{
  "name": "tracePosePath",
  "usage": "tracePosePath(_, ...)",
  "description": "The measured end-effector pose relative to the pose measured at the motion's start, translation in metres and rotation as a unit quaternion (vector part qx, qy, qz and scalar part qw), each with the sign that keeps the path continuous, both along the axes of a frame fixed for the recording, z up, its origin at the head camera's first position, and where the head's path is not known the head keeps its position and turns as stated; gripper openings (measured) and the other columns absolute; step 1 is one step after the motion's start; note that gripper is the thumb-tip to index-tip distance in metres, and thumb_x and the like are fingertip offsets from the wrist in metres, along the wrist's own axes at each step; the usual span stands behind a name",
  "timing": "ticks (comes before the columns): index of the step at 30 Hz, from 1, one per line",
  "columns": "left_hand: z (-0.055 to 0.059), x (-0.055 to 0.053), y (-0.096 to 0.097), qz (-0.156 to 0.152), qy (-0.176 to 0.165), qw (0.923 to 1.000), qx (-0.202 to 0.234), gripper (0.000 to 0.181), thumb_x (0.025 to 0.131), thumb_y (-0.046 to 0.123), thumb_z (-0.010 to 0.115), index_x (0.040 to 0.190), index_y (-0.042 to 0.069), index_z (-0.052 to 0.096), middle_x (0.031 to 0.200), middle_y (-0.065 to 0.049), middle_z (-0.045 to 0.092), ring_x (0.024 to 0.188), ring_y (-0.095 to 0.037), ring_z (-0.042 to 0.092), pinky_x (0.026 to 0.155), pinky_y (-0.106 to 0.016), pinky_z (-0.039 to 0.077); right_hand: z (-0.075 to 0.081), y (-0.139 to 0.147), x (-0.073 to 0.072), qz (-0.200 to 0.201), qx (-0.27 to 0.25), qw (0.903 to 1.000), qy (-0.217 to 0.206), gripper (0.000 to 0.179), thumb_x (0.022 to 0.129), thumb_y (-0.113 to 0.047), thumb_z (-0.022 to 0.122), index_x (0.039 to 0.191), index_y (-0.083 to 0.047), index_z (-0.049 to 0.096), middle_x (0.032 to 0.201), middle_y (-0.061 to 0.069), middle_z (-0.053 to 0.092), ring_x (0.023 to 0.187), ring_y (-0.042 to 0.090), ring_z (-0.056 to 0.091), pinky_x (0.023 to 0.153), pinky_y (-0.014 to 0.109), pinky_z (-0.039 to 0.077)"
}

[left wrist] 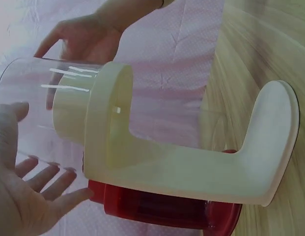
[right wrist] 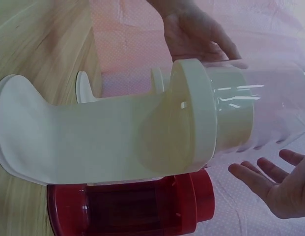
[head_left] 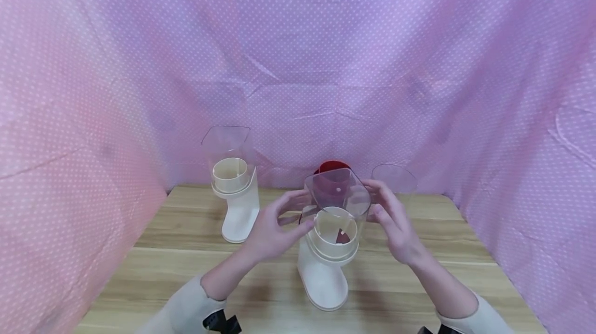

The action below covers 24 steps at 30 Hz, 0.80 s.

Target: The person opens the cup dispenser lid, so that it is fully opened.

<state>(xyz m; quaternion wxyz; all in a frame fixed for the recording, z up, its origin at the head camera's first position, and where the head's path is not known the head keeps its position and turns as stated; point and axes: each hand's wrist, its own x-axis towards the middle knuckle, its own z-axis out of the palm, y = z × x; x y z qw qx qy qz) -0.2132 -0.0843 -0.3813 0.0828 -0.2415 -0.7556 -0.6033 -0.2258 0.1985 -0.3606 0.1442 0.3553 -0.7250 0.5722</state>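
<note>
A cream stand (head_left: 326, 285) with a rounded foot and a ring-shaped holder stands upright on the table. In its ring sits a cream collar (left wrist: 73, 115), inside the lower part of a clear container (right wrist: 280, 98). My left hand (head_left: 281, 228) is at the container's left side, thumb close to the collar and fingers spread. On the other side my right hand (head_left: 393, 223) has its fingers loosely extended beside the clear wall. The right wrist view shows a gap between the right fingers (right wrist: 260, 179) and the container.
Back left stands a similar cream stand (head_left: 239, 215) with a clear container (head_left: 228, 142). A red stand (right wrist: 186, 201) is behind the front one. Another clear container (head_left: 395, 179) is at the back right. Dotted pink cloth (head_left: 298, 65) encloses the wooden table (head_left: 186, 267).
</note>
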Motion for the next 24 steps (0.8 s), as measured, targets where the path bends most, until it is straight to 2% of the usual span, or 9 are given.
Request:
tracePosePath(3,0.0,-0.007,-0.004,-0.033,0.007,0.9993,0.013,0.059,0.095,0.008,0.078,0.15,0.011,0.056,0.144,-0.014,0.067,0.136,-0.035,0.064,0.106,-0.043,0.059,-0.001,0.0,0.003,-0.009,0.002,0.9999,-0.008,0.04,0.108,-0.004,0.036,0.144,0.009,0.05,0.128,-0.01,0.066,0.113,0.005,0.067,0.082,0.032,0.066)
tracePosePath(6,0.0,-0.014,-0.006,-0.075,0.005,0.9963,0.04,0.06,0.095,-0.001,0.073,0.151,0.001,0.053,0.142,-0.024,0.066,0.135,-0.042,0.063,0.107,-0.042,0.059,-0.003,-0.001,0.005,-0.003,0.014,0.9998,-0.016,0.037,0.11,-0.001,0.036,0.142,0.011,0.05,0.127,-0.013,0.065,0.112,0.003,0.068,0.083,0.034,0.067)
tracePosePath(9,-0.001,-0.016,-0.006,-0.085,0.0,0.9953,0.047,0.057,0.096,-0.002,0.072,0.15,-0.001,0.055,0.139,-0.026,0.067,0.132,-0.042,0.065,0.105,-0.039,0.06,-0.005,-0.003,0.005,0.007,0.02,0.9994,-0.025,0.036,0.11,-0.002,0.036,0.141,0.01,0.05,0.127,-0.015,0.066,0.112,0.003,0.069,0.083,0.036,0.067)
tracePosePath(16,-0.003,-0.013,-0.003,-0.051,0.005,0.998,0.036,0.053,0.094,0.001,0.076,0.144,0.004,0.061,0.136,-0.02,0.072,0.128,-0.039,0.069,0.099,-0.043,0.062,-0.009,-0.006,0.0,0.006,0.004,0.9998,-0.021,0.038,0.11,-0.004,0.033,0.141,0.008,0.051,0.129,-0.015,0.067,0.11,0.004,0.068,0.076,0.035,0.066)
tracePosePath(24,-0.004,0.0,0.004,0.015,0.018,0.9989,0.039,0.052,0.09,0.006,0.083,0.139,0.01,0.066,0.133,-0.015,0.074,0.124,-0.035,0.072,0.09,-0.036,0.066,-0.011,-0.011,-0.01,0.026,-0.01,0.9996,0.008,0.048,0.109,-0.013,0.026,0.144,0.006,0.053,0.133,-0.008,0.07,0.111,0.009,0.07,0.078,0.033,0.065)
